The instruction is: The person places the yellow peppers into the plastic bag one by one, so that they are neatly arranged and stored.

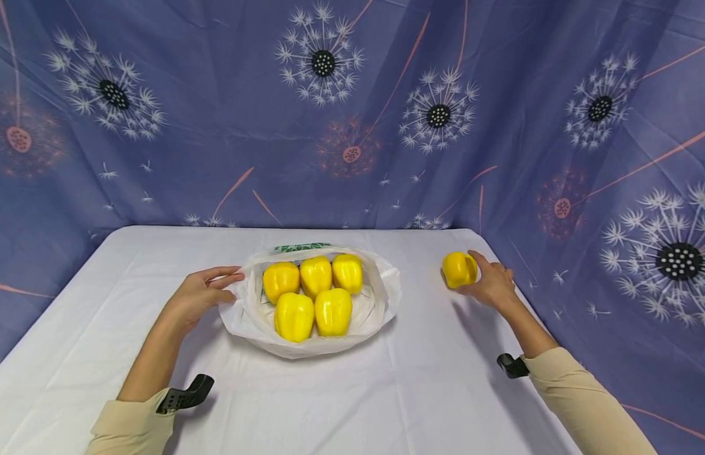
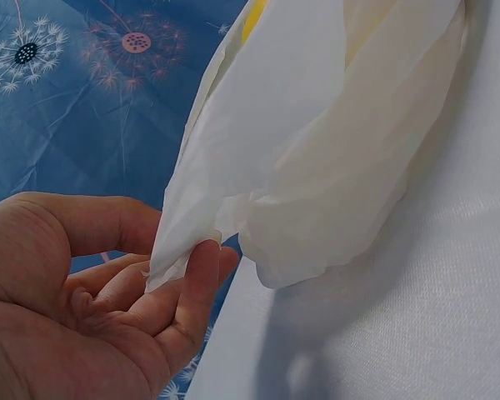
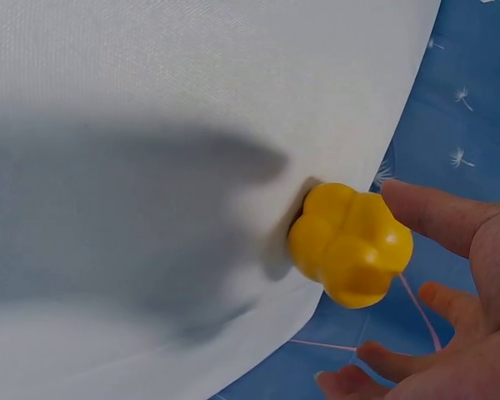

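Note:
A white plastic bag [image 1: 250, 328] stands wide-mouthed on the table, with several yellow bell peppers [image 1: 294, 316] inside. At the bag's left side, my left hand [image 1: 201, 294] pinches its rim; the left wrist view shows the thin plastic [image 2: 300, 183] between the fingers. Off to the right, a single yellow bell pepper [image 1: 458, 270] lies on its side near the table's right edge. My right hand [image 1: 491, 282] is spread around its right side. In the right wrist view one fingertip overlaps the lobed pepper [image 3: 350, 242], while the other fingers are apart from it.
A white cloth covers the table [image 1: 352, 404]. Behind and to the right hangs a blue curtain [image 1: 216, 114] with dandelion prints, close to the table edge by my right hand. Green print shows on the bag's far rim. Black devices [image 1: 187, 393] sit on both wrists.

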Motion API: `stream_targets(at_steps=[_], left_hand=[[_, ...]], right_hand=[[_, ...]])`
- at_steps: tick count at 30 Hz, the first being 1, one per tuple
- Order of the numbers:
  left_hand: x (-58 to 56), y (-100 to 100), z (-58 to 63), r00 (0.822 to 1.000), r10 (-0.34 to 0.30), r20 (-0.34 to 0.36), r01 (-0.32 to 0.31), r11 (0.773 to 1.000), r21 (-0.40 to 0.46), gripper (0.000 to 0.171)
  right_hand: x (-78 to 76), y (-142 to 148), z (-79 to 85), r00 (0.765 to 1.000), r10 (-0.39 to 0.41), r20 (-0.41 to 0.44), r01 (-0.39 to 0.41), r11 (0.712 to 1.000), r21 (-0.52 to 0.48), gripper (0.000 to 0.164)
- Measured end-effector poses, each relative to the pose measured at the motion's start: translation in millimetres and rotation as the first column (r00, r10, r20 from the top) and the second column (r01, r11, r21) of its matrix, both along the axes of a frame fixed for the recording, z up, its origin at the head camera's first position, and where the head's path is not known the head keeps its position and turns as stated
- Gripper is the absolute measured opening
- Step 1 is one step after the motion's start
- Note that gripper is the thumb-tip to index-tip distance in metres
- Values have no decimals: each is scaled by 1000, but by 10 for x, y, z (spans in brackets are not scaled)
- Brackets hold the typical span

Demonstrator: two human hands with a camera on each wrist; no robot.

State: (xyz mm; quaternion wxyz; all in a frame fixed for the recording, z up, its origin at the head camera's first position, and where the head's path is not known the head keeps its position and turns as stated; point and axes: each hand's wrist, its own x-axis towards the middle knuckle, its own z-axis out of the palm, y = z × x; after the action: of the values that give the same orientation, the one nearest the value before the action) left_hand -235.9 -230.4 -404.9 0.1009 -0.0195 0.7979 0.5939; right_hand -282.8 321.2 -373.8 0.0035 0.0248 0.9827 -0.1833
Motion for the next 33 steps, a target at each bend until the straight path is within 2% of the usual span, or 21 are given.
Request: stream_targets(at_steps=[8,17,24,33], left_hand=[[-8,20,20,1000,2,6,-2,1000,-17,75],[-19,7,4,1000,6,11,-6,1000,-7,76],[-28,-2,-19,1000,6,12,-6,1000,-13,76],[-14,-2,-23,1000,7,3,-7,1000,-16,75]], right_hand=[[-22,35,-76,1000,-11,24,11,1000,2,92],[-27,61,-133,1000,14,5,-14,1000,-5,89],[-25,56,-157,1000,-10,27,10,1000,-18,91],[-90,15,-156,1000,4,-31,-5,1000,-28,91]])
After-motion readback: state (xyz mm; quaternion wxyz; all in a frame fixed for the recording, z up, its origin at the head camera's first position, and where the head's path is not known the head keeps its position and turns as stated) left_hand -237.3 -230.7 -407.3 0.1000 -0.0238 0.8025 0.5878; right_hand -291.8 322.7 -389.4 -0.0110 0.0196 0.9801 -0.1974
